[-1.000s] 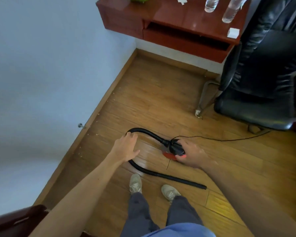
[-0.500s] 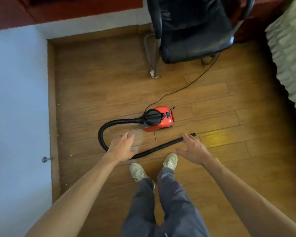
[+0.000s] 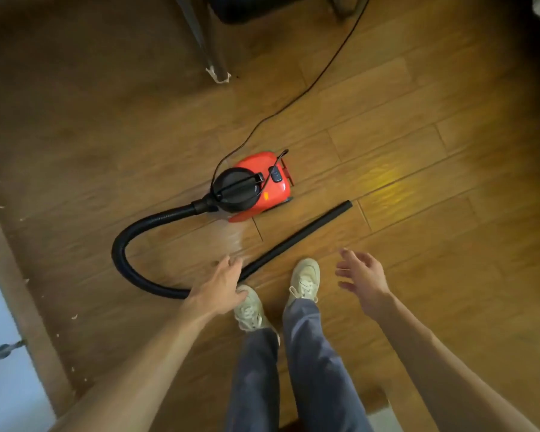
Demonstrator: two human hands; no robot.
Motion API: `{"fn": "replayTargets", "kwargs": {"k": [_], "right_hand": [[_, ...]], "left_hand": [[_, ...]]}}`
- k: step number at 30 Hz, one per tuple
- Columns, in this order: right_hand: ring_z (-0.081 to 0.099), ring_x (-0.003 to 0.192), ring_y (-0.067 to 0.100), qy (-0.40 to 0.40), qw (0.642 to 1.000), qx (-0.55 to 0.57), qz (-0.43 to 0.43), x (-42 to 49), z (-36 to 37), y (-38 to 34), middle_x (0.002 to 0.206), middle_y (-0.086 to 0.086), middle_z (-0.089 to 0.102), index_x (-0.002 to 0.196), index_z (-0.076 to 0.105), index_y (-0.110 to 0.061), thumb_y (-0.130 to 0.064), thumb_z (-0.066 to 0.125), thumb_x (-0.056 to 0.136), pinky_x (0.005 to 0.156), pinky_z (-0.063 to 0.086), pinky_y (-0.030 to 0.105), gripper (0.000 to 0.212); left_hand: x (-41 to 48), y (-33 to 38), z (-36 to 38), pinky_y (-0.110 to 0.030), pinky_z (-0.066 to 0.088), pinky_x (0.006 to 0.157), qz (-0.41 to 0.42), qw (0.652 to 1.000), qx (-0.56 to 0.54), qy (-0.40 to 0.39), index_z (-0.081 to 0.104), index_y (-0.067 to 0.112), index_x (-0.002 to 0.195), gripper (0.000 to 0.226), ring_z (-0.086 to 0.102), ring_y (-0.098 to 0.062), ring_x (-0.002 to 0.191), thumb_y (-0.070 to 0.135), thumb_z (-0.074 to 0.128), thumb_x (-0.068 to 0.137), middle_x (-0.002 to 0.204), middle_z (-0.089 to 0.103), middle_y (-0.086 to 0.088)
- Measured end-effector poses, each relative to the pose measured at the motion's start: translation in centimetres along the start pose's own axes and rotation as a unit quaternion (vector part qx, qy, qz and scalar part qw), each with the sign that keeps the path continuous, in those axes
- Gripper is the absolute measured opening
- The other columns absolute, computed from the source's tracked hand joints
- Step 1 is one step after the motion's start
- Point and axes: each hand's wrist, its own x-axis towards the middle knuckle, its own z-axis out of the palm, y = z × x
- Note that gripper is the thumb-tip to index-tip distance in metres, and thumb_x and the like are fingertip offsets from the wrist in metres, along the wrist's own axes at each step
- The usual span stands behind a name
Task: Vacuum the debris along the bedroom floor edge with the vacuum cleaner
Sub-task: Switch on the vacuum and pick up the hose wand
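A red canister vacuum cleaner (image 3: 272, 185) with a black round top is seen standing on the wooden floor (image 3: 418, 157), just above the middle of the frame. A black corrugated hose (image 3: 128, 235) is led from its left side, bent in a wide loop toward the left and brought back to the lower middle. There it is continued by a straight black tube (image 3: 306, 233) that lies flat on the boards and points to the upper right. A thin black power cord (image 3: 321, 76) is run from the cleaner to the upper edge of the frame.

The left hand (image 3: 219, 286) is held over the place where hose and tube meet, its fingers extended. Nothing is gripped, and whether the hose is touched cannot be told. The right hand (image 3: 360, 275) is held released above the bare floor at the right of the middle, its fingers spread, well apart from the tube.

Two pale shoes (image 3: 304, 277) and grey-blue trousers (image 3: 309, 353) are seen below the hands, with the left shoe just beside the hose.

Pale debris (image 3: 74, 316) is scattered along the wooden baseboard (image 3: 22, 300) at the left edge, well apart from the tube's open end. A metal chair leg (image 3: 214, 54) stands on the floor at the upper middle.
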Motion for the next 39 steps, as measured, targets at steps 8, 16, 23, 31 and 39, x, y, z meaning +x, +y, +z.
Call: {"fn": "replayTargets", "kwargs": {"k": [8, 16, 23, 31, 39], "right_hand": [[0.067, 0.084, 0.023, 0.011, 0.989, 0.079, 0.126, 14.8, 7.5, 8.9, 0.104, 0.017, 0.068, 0.124, 0.055, -0.006, -0.032, 0.065, 0.094, 0.065, 0.055, 0.033, 0.041], [0.063, 0.077, 0.023, 0.037, 0.987, 0.068, 0.140, 26.1, 13.2, 13.1, 0.089, 0.012, 0.063, 0.118, 0.054, -0.005, -0.035, 0.065, 0.093, 0.074, 0.059, 0.041, 0.041], [0.060, 0.094, 0.025, 0.047, 0.985, 0.057, 0.155, 32.9, 18.2, 14.9, 0.104, 0.011, 0.055, 0.120, 0.049, -0.010, -0.037, 0.067, 0.090, 0.063, 0.057, 0.034, 0.044], [0.062, 0.101, 0.029, 0.073, 0.984, 0.038, 0.160, 35.7, 22.3, 17.3, 0.116, 0.010, 0.060, 0.121, 0.043, -0.019, -0.032, 0.073, 0.084, 0.090, 0.057, 0.048, 0.050], [0.063, 0.097, 0.029, 0.116, 0.984, 0.048, 0.128, 31.2, 21.6, 16.3, 0.103, 0.007, 0.061, 0.111, 0.045, -0.017, -0.033, 0.075, 0.082, 0.089, 0.057, 0.047, 0.043]], "left_hand": [[14.6, -3.6, 11.2, -0.045, 0.038, 0.108, -0.038, 0.997, -0.027, -0.059, 0.033, 0.019, 0.144, 0.061, 0.031, -0.032, 0.145, 0.040, 0.060, 0.094, 0.161, 0.023, -0.013], [25.2, -7.3, 17.8, -0.044, 0.049, 0.085, -0.029, 0.997, -0.027, -0.060, 0.045, 0.017, 0.111, 0.039, 0.055, -0.030, 0.104, 0.034, 0.069, 0.085, 0.108, 0.049, -0.006], [32.5, -7.8, 21.8, -0.042, 0.045, 0.093, -0.017, 0.998, -0.052, -0.030, 0.039, 0.009, 0.135, 0.059, 0.048, -0.035, 0.121, 0.034, 0.068, 0.089, 0.127, 0.050, -0.015], [34.9, -9.1, 25.2, -0.049, 0.047, 0.098, 0.012, 0.999, -0.044, -0.026, 0.042, 0.017, 0.136, 0.055, 0.051, -0.037, 0.122, 0.026, 0.069, 0.089, 0.131, 0.047, -0.014], [30.5, -8.4, 22.7, -0.046, 0.050, 0.090, 0.013, 0.999, -0.047, -0.006, 0.046, 0.024, 0.134, 0.053, 0.054, -0.033, 0.116, 0.027, 0.070, 0.087, 0.123, 0.051, -0.007]]}}
